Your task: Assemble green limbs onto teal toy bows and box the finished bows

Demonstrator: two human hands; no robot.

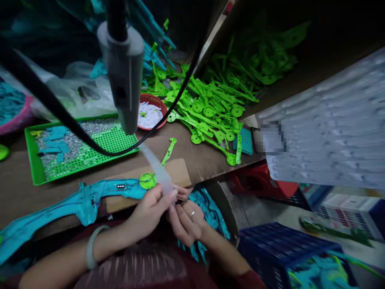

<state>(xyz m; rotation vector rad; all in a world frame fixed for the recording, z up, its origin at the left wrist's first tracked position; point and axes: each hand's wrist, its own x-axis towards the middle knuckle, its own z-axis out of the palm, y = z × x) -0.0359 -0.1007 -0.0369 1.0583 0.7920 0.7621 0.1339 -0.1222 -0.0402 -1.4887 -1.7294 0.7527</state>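
My left hand (156, 206), with a pale bangle on its wrist, pinches the lower end of a translucent whitish strip (159, 166). The strip is blurred and slants up and away to the left. Pressed close beside it, my right hand (189, 222) wears a ring; its fingers are closed at the same lower end, and what they grip is hidden. Under and left of my hands lies a long curved turquoise plastic part (111, 188) with thin wires along it. A round lime-green piece (147, 181) sits at its right end, near my left fingers.
A grey powered screwdriver (124, 80) hangs with its black cable looping across. Behind are a green tray (33, 160) of screws and turquoise pieces, a red basket (164, 106) of white pieces and piled lime-green parts (207, 108). Blue crates (264, 245) stand at right.
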